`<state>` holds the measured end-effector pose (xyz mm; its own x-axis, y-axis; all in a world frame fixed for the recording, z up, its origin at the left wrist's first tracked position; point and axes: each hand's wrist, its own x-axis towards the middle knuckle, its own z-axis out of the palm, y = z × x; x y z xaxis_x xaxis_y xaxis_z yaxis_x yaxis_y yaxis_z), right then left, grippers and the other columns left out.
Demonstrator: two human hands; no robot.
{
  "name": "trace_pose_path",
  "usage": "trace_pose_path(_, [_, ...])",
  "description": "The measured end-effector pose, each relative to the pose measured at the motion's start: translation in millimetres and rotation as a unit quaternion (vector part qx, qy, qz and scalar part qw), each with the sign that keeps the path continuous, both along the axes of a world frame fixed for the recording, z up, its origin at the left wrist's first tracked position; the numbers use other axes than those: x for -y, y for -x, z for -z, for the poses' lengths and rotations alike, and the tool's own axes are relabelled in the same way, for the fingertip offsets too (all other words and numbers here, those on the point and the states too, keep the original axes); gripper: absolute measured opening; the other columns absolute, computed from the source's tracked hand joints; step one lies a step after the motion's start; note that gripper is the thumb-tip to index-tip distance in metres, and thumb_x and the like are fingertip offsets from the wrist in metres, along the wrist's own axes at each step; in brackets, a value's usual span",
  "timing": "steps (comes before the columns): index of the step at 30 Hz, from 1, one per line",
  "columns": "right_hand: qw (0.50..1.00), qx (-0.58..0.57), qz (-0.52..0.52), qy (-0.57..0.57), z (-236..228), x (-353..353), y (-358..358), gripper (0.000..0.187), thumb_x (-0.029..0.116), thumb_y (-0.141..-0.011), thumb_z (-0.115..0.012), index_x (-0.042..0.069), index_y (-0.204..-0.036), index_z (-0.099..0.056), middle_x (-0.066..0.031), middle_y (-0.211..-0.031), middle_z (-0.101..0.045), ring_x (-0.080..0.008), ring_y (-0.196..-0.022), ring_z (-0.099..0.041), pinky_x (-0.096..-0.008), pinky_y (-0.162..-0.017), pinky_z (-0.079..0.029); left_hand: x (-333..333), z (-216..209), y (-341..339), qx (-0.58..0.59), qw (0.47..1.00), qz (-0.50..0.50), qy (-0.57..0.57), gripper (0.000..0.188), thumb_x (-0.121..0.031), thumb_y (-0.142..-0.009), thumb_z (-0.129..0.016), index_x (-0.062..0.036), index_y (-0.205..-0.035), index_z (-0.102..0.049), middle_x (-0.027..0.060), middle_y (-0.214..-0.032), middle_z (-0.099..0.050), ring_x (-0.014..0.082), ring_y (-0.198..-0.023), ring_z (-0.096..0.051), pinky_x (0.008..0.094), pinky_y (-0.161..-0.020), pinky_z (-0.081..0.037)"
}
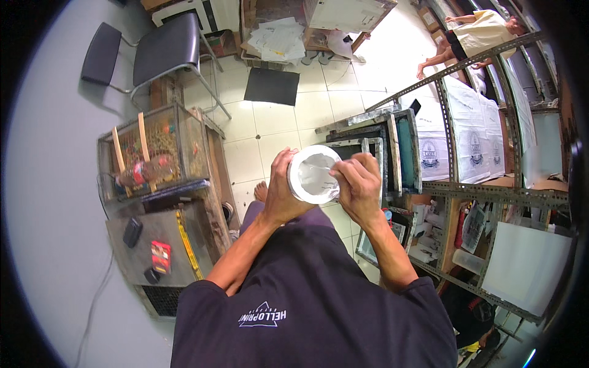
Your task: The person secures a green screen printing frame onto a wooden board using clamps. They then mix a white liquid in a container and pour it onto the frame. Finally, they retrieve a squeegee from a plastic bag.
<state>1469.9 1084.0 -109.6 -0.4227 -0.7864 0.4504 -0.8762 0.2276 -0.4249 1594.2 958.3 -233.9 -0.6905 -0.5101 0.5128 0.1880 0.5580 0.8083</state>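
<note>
A round white tub [295, 181] is held up in front of my body, its open top facing me. White material coats its inside, with a few dark marks on the wall. My left hand [282, 191] is wrapped round the tub's left side. At the right rim, the fingers of my right hand [359, 184] are curled and pinched together. A pale, thin streak runs from them into the tub; whether it is a stirring tool or part of the white material I cannot tell.
Framed printing screens [399, 150] lean to the right beside metal shelving [451, 132]. At left stand a wire cage [195, 132] with a bottle [144, 173] on top and a black chair [165, 49]. A black mat [272, 86] lies on the tiled floor. Another person [481, 34] is at upper right.
</note>
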Motion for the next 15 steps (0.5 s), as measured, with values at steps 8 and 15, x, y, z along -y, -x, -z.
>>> trace_pose_path(8, [0.993,0.089,0.041,0.06,0.2,89.7,68.4,0.008,0.0,-0.087,-0.076,0.004,-0.092,-0.071,-0.0076,-0.085,-0.07,-0.0301,-0.088,-0.059,-0.0403,-0.079,-0.048,88.0,-14.3,79.3,0.038,0.998,0.04,0.039,0.123,-0.027,-0.062,-0.103,-0.0013,-0.153,-0.023,0.0201,-0.141,-0.047,0.0367,-0.138,-0.049,0.0494,-0.115,-0.042])
trace_pose_path(15, [0.994,-0.029,0.101,0.033,0.7,131.6,162.8,0.01,0.005,-0.083,-0.079,0.007,-0.09,-0.072,-0.0074,-0.08,-0.067,-0.0309,-0.09,-0.059,-0.041,-0.084,-0.047,142.7,4.2,175.5,0.019,0.998,0.057,0.03,0.121,-0.02,-0.064,-0.102,0.0006,-0.153,-0.023,0.0202,-0.14,-0.051,0.0314,-0.127,-0.06,0.0452,-0.11,-0.049])
